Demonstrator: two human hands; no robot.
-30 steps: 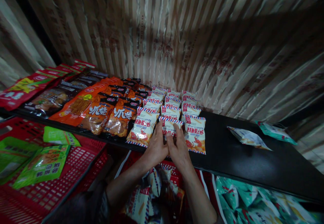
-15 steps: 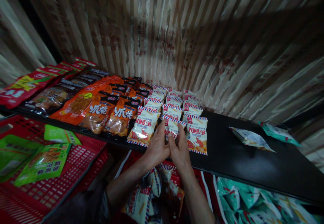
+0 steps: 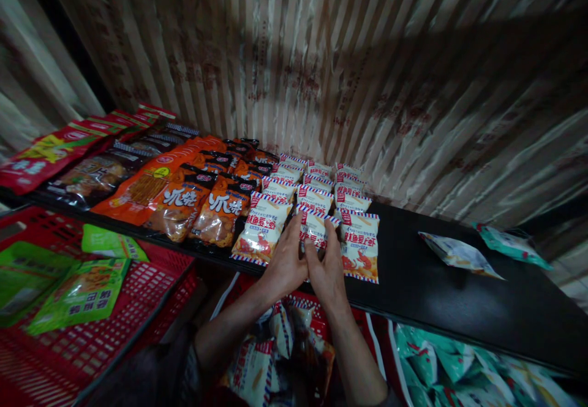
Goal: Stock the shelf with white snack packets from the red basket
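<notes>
At the front of the middle column on the black shelf (image 3: 413, 296) is a white snack bag (image 3: 315, 228) with a striped top edge and red lettering. My left hand (image 3: 285, 263) grips its left side, and on the right side my right hand (image 3: 326, 270) does the same, thumbs near its lower front. Matching bags flank it: a left front bag (image 3: 260, 229) and a right front bag (image 3: 359, 247). Behind these, more of the same bags stand in three columns. The lower part of the held bag is hidden by my hands.
Orange snack bags (image 3: 223, 208), dark bags (image 3: 94, 177) and red bags (image 3: 50, 152) fill the shelf's left. Farther right lie a white bag (image 3: 459, 255) and a teal bag (image 3: 512, 246). Below are a red basket (image 3: 151, 290) with green pouches and a container of teal bags (image 3: 445, 352).
Both hands stay on the same snack bag with almost no movement. The whole view has shifted very slightly.
</notes>
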